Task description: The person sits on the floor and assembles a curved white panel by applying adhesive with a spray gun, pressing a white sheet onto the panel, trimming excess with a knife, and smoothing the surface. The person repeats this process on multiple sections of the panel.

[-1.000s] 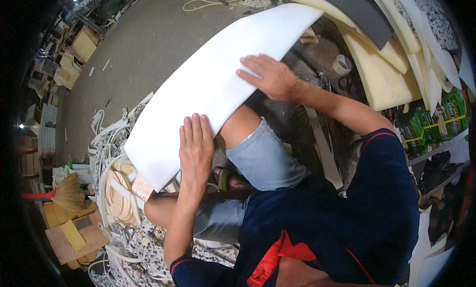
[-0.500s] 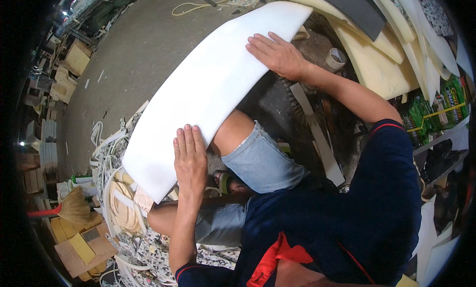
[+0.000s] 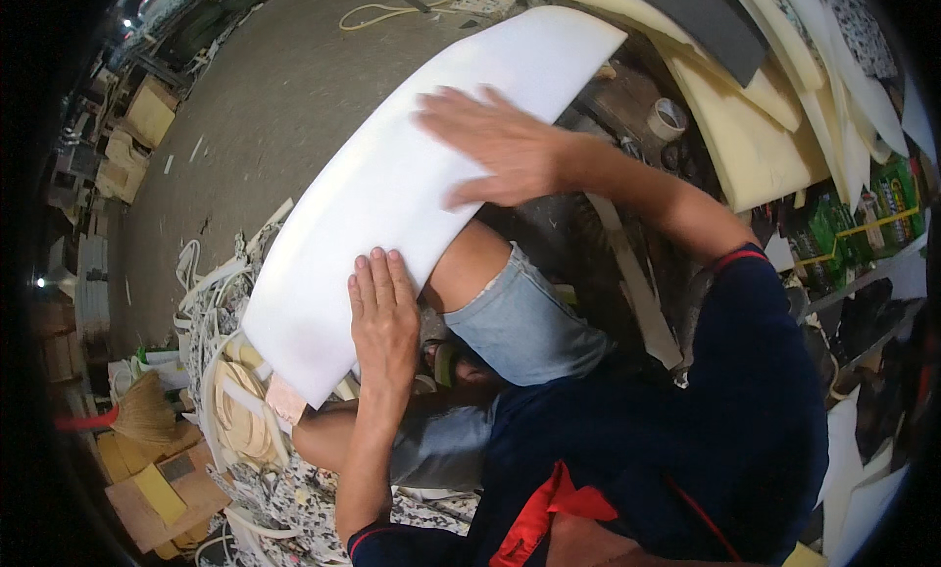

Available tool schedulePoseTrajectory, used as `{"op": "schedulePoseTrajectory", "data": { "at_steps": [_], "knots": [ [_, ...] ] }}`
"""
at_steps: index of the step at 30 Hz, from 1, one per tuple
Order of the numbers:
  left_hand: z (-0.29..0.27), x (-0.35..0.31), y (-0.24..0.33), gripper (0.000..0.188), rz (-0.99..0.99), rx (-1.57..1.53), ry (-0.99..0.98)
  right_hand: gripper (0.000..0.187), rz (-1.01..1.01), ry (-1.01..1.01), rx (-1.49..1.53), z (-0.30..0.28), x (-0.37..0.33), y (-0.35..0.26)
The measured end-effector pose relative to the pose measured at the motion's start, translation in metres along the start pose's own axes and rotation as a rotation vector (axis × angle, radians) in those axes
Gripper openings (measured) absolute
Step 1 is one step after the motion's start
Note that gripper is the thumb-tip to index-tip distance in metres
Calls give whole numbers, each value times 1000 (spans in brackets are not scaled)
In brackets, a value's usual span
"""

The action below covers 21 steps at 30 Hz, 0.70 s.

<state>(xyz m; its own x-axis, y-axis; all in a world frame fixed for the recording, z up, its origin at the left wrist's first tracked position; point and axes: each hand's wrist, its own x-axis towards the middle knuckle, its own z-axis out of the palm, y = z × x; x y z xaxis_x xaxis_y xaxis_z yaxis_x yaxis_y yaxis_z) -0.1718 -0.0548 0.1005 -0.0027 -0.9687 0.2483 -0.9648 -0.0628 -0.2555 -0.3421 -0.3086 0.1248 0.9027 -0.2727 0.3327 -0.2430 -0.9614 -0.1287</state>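
A long white foam sheet (image 3: pixel 392 165) with one curved edge lies slantwise in front of me, across my knee. Near its lower end my left hand (image 3: pixel 384 307) rests flat, fingers together and stretched out over the near edge. My right hand (image 3: pixel 495 147), smeared by motion, is over the middle of the sheet with fingers extended and thumb apart. Neither hand grips anything. Whether the right palm touches the foam, I cannot tell. The underside of the sheet is hidden.
Yellow foam sheets (image 3: pixel 730 126) and a dark grey piece (image 3: pixel 711 23) lean at the far right. A tape roll (image 3: pixel 667 119) and a long pale strip (image 3: pixel 637 283) lie on the floor. Foam scraps (image 3: pixel 240 410) are heaped at left, near a broom (image 3: pixel 147 408).
My right hand has moved left from the far part of the foam sheet toward its middle, its thumb now spread. My left hand stays nearly in place; the sheet has shifted slightly right.
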Motion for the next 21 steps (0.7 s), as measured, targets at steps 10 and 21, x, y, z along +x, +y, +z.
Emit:
{"op": "schedulePoseTrajectory", "data": {
  "at_steps": [10, 21],
  "knots": [
    [1, 4, 2, 47, -7, -34, 60, 79, 348, 156, -224, 63, 73, 79],
    [-5, -5, -1, 52, -119, -175, 225, 74, 415, 4, -198, 61, 78, 45]
  ]
}}
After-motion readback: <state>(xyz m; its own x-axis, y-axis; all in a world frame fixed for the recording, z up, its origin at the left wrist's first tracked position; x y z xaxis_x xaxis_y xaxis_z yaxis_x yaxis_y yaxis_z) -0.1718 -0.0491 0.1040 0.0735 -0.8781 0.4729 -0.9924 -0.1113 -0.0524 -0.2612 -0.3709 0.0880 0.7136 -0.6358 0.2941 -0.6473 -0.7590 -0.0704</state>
